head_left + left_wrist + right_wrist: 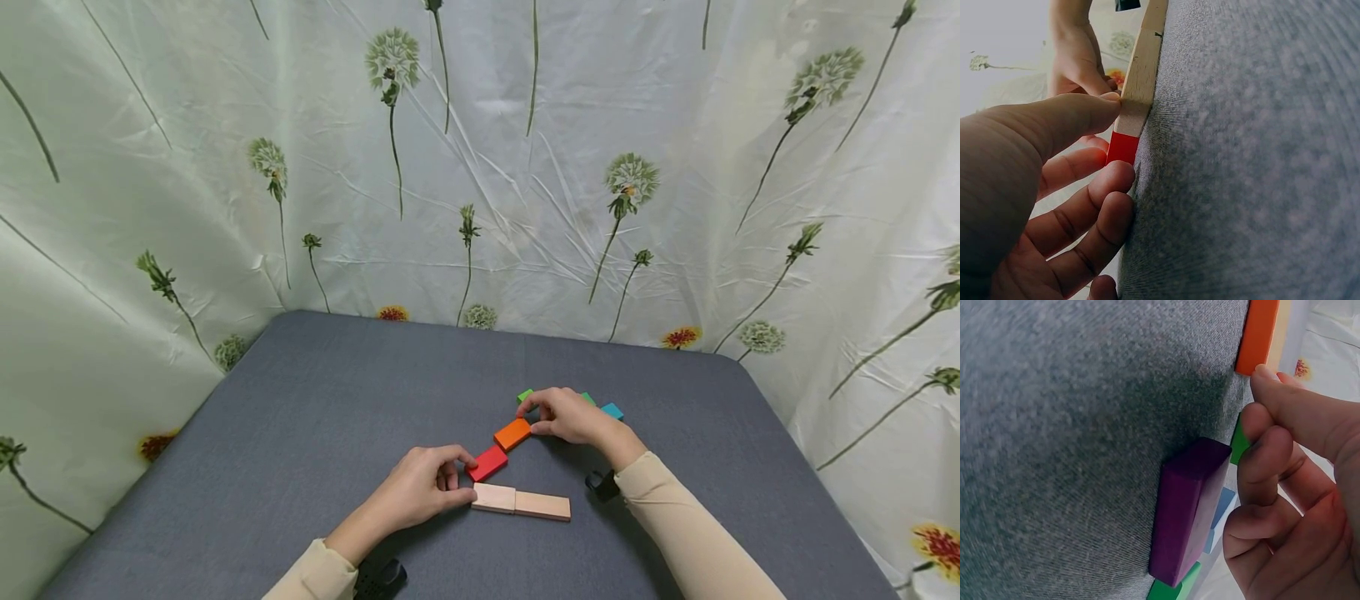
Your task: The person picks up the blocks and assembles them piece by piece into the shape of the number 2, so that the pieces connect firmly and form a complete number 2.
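Note:
My left hand has its thumb at the end of a plain wooden block and its index finger on a red block. In the left wrist view, more fingertips curl near the red block's end. My right hand pinches the far end of an orange block between thumb and index finger. The orange block lies corner to corner with the red one. A second plain wooden block continues the row to the right. All these blocks lie flat on the grey cloth.
Behind the right hand are a light green block, a darker green block and a blue block. A purple block beside that hand is hidden in the head view. A flowered curtain borders the grey table.

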`<state>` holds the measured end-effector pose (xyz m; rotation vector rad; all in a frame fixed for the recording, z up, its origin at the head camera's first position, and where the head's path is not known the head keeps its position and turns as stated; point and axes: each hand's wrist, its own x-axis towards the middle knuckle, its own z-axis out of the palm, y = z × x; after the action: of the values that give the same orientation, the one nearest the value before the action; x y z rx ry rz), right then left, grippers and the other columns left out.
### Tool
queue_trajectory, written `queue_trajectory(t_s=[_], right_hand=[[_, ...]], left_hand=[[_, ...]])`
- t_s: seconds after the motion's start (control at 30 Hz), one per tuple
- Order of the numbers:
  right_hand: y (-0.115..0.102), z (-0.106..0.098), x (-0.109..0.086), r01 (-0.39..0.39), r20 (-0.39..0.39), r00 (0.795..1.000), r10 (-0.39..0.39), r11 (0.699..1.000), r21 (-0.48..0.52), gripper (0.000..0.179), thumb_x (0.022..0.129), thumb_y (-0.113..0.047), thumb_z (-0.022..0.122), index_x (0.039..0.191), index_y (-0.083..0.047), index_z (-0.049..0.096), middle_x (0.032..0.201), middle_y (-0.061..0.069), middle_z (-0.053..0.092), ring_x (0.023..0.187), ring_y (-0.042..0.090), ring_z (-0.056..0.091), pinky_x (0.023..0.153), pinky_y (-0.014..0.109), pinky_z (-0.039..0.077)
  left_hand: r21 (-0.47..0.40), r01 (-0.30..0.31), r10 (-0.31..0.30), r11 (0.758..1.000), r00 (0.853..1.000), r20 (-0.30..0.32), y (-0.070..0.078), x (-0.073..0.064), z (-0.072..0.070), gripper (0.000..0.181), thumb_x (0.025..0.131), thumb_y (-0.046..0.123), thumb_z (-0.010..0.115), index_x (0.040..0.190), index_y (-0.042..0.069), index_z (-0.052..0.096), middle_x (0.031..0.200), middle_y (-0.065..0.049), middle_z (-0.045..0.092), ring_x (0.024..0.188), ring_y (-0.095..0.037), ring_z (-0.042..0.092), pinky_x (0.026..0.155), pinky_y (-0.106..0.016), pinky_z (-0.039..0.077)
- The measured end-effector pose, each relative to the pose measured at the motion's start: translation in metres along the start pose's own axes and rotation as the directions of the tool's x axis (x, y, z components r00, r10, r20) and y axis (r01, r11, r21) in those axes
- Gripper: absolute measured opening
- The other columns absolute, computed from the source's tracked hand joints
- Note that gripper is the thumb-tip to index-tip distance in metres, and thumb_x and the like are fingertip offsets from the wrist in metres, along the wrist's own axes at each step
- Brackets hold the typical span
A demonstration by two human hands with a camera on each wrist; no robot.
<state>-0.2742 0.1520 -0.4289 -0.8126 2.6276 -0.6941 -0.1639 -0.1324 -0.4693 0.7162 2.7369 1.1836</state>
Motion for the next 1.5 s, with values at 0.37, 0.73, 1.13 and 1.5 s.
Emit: queue_trajectory(t_s=[0.37, 0.73, 1.13, 1.5], right_hand=[[0.0016, -0.0029, -0.0016, 0.001, 0.026, 1.0, -0.002, 1.0, 0.023, 0.023, 0.101, -0.011, 0.075, 0.122, -0.017, 0.078, 0.076, -0.002, 0.057, 0.063, 0.01, 0.047, 0.061, 0.024, 0.04], [0.0011, -0.004, -0.0061, -0.007, 0.05, 0.999, 0.005, 0.999, 0.039, 0.022, 0.1, -0.011, 0.076, 0.121, -0.016, 0.078, 0.077, -0.002, 0.057, 0.065, 0.01, 0.048, 0.061, 0.023, 0.04], [0.0014, -0.0034, -0.0082, 0.021, 0.063, 0.998, -0.024, 0.999, 0.048, 0.022, 0.098, -0.01, 0.078, 0.121, -0.012, 0.078, 0.075, -0.005, 0.056, 0.062, 0.006, 0.047, 0.061, 0.022, 0.042], [0.0023, -0.0042, -0.0084, 0.024, 0.063, 0.998, -0.029, 0.997, 0.071, 0.022, 0.099, -0.009, 0.077, 0.121, -0.012, 0.078, 0.076, -0.002, 0.058, 0.062, 0.008, 0.048, 0.061, 0.023, 0.042]], left_hand=[[0.012, 0.013, -0.013, 1.0, 1.0, 0.001, -0.0011, 0.0008, 0.0002, 0.029, 0.089, 0.024, 0.089, 0.114, 0.017, 0.077, 0.074, 0.013, 0.058, 0.06, 0.003, 0.048, 0.057, -0.019, 0.043], [0.002, 0.012, -0.012, 1.0, 1.0, 0.003, -0.0013, 0.0005, 0.0006, 0.028, 0.09, 0.024, 0.089, 0.113, 0.017, 0.077, 0.074, 0.013, 0.058, 0.06, 0.003, 0.049, 0.057, -0.02, 0.044], [-0.006, 0.005, -0.005, 1.0, 1.0, 0.004, -0.0022, -0.0004, 0.0008, 0.027, 0.09, 0.025, 0.089, 0.113, 0.016, 0.077, 0.074, 0.013, 0.058, 0.06, 0.003, 0.049, 0.057, -0.019, 0.044], [0.005, 0.016, -0.016, 1.0, 1.0, 0.01, -0.0032, 0.0006, 0.0002, 0.027, 0.09, 0.025, 0.089, 0.113, 0.017, 0.076, 0.074, 0.014, 0.059, 0.059, 0.003, 0.049, 0.058, -0.02, 0.045]])
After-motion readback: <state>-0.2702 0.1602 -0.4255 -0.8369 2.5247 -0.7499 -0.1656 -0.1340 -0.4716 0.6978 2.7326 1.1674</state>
